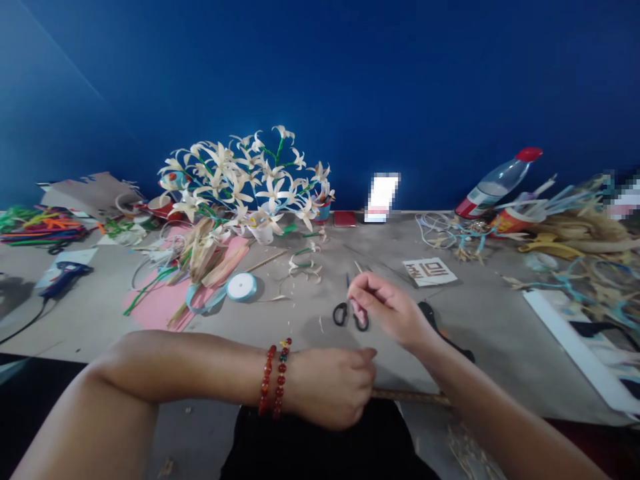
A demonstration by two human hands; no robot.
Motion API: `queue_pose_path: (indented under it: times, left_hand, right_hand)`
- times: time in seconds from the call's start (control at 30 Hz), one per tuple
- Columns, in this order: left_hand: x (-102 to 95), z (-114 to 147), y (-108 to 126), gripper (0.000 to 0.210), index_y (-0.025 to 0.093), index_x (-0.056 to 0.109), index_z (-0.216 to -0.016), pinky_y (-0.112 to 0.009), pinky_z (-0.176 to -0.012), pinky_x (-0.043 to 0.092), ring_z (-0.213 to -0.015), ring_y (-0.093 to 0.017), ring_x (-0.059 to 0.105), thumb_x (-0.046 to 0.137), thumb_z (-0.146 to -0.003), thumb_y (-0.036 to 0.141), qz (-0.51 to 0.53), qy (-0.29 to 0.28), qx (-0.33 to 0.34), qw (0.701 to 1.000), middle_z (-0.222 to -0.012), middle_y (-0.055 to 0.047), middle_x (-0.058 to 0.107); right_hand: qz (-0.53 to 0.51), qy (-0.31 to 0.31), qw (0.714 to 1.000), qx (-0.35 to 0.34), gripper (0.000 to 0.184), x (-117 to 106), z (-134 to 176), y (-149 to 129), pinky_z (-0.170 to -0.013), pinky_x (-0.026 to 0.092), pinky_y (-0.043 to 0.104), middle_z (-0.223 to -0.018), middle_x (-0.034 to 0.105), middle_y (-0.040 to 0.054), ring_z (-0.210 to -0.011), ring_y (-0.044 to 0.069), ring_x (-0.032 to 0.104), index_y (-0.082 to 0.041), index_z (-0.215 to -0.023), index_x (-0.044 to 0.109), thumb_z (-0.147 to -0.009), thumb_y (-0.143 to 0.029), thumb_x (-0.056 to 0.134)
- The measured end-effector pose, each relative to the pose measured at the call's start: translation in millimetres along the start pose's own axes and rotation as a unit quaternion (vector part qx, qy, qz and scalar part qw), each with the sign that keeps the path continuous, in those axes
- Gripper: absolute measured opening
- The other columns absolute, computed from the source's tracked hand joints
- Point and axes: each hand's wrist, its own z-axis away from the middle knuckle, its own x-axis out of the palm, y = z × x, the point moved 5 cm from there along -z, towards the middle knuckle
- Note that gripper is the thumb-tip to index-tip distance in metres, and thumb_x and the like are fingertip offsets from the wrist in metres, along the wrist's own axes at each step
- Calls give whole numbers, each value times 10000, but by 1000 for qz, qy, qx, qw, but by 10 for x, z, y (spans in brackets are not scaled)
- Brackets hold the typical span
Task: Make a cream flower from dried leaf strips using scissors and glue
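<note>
Partly covering black scissors (345, 308) with the right hand (387, 310) at mid-tabletop (295, 313), back from the front edge.

Bending right fingers into a pinch, over and just beside the handles; cannot tell whether touching them or gripping anything thin. Curling the left hand (327, 387) by the front edge, nearer the body than the scissors; cannot tell whether gripping anything. Crowded leftward with a ribbon spool (241, 287) and, towards the back edge, pale flowers (274, 191).
</note>
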Motion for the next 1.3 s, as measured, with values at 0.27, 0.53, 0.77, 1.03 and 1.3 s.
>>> queue_pose_path:
  times: [0.27, 0.53, 0.77, 1.03, 1.3]
  left_hand:
    - [-24, 255, -40, 212, 149, 780, -840, -453, -1199, 303, -1104, -265, 636, 572, -883, 143, -28, 33, -25, 999, -910, -82, 774]
    - [-312, 646, -340, 173, 162, 697, -1028, -442, -1099, 453, -1118, -222, 657, 560, -924, 137, 8, 234, -176, 956, -1106, -92, 760]
    - [-323, 780, -572, 284, 223, 641, -1162, -441, -965, 525, -1089, -249, 640, 679, -882, 195, 120, 433, -393, 802, -1119, -106, 701]
    - [-161, 599, -559, 193, 192, 667, -1047, -456, -974, 497, -984, -238, 648, 703, -862, 231, 172, 439, -460, 752, -1012, -90, 706]
    - [-64, 689, -632, 36, 188, 676, -868, -373, -873, 500, -882, -204, 651, 657, -886, 164, 276, 540, -454, 652, -878, -53, 694]
  right_hand:
    - [0, 140, 990, 12, 285, -575, 67, 92, -528, 456, 231, -668, 607, -14, -555, 109, 547, -181, -793, 663, -853, -453, 725]
    - [-183, 136, 968, 109, 328, -351, 146, 193, -474, 404, 196, -606, 642, -9, -491, 77, 498, -172, -649, 663, -687, -428, 864]
    - [-300, 136, 931, 159, 289, 16, 193, 219, -533, 436, 185, -687, 700, 7, -539, 72, 528, -180, -706, 697, -706, -414, 866]
    - [-304, 141, 935, 115, 231, 228, 216, 200, -634, 495, 222, -754, 752, 31, -658, 114, 624, -201, -772, 787, -734, -420, 850]
    - [-325, 130, 936, 44, 258, 354, 306, 213, -692, 545, 299, -1027, 777, 71, -768, 166, 666, -239, -1081, 776, -895, -400, 697]
